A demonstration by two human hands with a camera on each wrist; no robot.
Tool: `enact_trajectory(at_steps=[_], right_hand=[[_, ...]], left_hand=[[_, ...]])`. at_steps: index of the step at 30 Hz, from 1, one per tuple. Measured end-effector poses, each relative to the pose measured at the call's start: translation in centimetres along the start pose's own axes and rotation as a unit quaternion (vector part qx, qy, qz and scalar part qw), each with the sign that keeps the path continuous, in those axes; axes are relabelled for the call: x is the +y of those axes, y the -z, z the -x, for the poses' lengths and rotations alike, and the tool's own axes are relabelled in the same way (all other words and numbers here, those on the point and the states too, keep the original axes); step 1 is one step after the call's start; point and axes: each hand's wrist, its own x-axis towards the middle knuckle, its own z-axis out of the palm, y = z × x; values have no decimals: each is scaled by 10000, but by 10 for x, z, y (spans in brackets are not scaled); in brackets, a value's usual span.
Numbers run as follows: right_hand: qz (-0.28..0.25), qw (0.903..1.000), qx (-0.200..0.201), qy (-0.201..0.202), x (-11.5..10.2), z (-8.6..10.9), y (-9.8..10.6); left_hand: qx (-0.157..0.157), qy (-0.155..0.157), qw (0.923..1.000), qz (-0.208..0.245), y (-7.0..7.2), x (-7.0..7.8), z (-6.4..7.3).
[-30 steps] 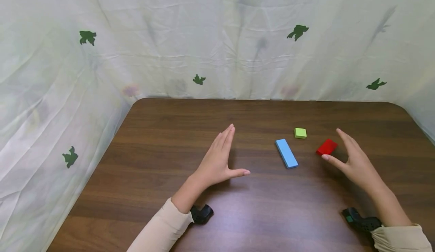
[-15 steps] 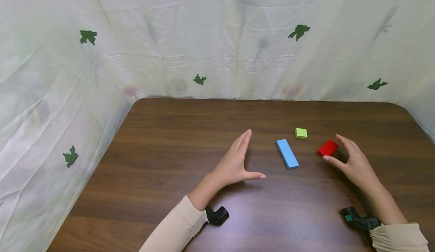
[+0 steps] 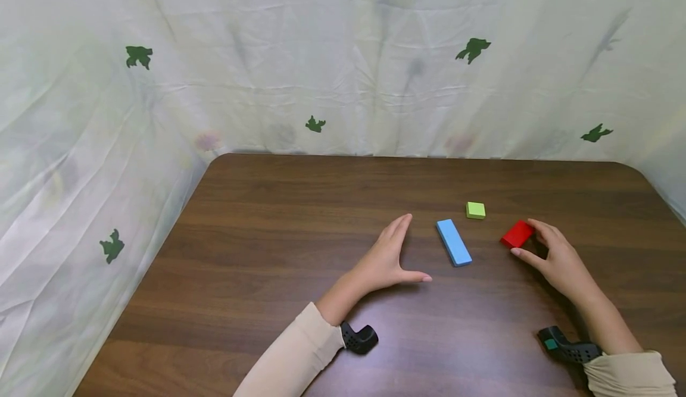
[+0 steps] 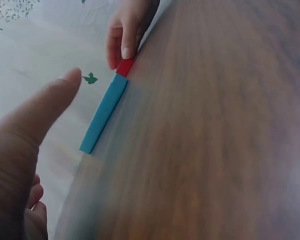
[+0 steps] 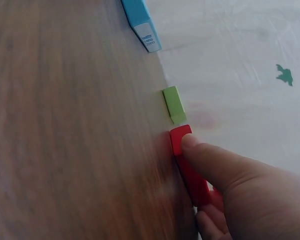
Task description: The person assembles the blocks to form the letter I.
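A red block [image 3: 517,234] lies on the brown table right of centre. My right hand [image 3: 560,263] is at it, thumb on the near side and fingers on the far side. In the right wrist view the thumb presses on the red block [image 5: 192,172] and curled fingers meet its other end, so the hand pinches it. My left hand [image 3: 383,263] is spread above the table, thumb apart from straight fingers, holding nothing. Nearest to it on the right lies a flat blue block [image 3: 454,243], untouched. A small light green block [image 3: 475,210] sits behind, between blue and red.
The wooden table [image 3: 268,236] has rounded far corners. A pale curtain [image 3: 343,58] with green bird shapes hangs along its back and left sides. A black wrist camera [image 3: 360,338] is strapped to the left wrist, another black wrist camera [image 3: 568,346] to the right.
My left hand has moved right, nearer the blue block, staying spread. The right hand's fingers have come in toward its thumb and closed on the red block. The blocks have stayed in place.
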Motion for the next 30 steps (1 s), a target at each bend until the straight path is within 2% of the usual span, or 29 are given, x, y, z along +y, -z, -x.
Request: enact_trajectory(at_steps=[10, 18, 30], right_hand=[[158, 9999, 15, 53, 4, -1, -1], [115, 9999, 7, 51, 3, -1, -1], [105, 9999, -22, 83, 4, -1, -2]], left_hand=[[-239, 165, 9996, -38, -12, 5, -14], [-444, 300, 9979, -368, -26, 12, -28], [-237, 561, 9928, -1027, -41, 22, -43]])
